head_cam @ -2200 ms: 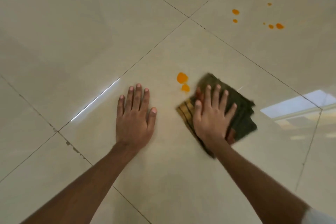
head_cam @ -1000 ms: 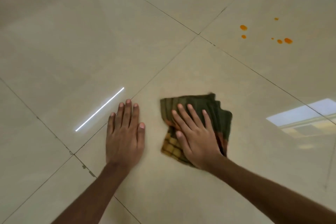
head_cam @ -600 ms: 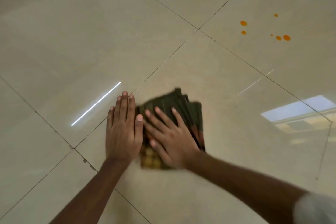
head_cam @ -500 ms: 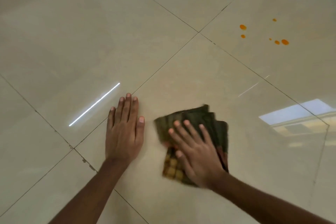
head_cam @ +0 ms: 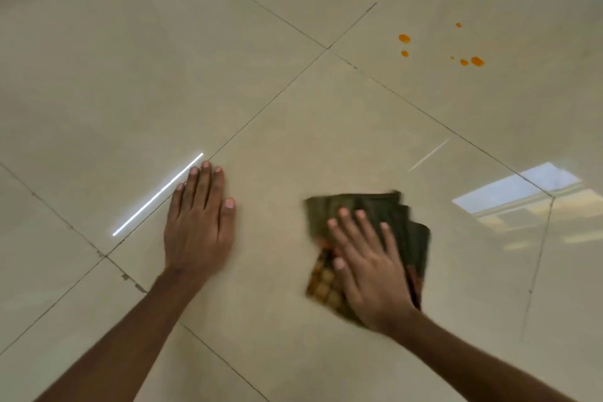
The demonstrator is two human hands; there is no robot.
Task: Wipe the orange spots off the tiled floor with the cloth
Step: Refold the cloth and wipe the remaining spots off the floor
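On the glossy beige tiled floor (head_cam: 326, 127), a folded dark-green cloth with orange checks (head_cam: 401, 225) lay under the right hand (head_cam: 368, 268), fingers spread flat. Left hand (head_cam: 199, 222) rested flat just beside, apart from it. Small orange spots (head_cam: 477, 61) sat well beyond, on another tile.

Six orange spots (head_cam: 404, 38) mark the far tile of the floor (head_cam: 98, 42). One folded cloth (head_cam: 391, 215) lies there. Two hands: left hand (head_cam: 199, 225), right hand (head_cam: 368, 268).

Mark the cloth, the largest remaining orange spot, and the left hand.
cloth (head_cam: 388, 209): head view, dark green upper fold beyond the fingers.
largest orange spot (head_cam: 477, 61): head view, its centre.
left hand (head_cam: 199, 228): head view, back of the hand.
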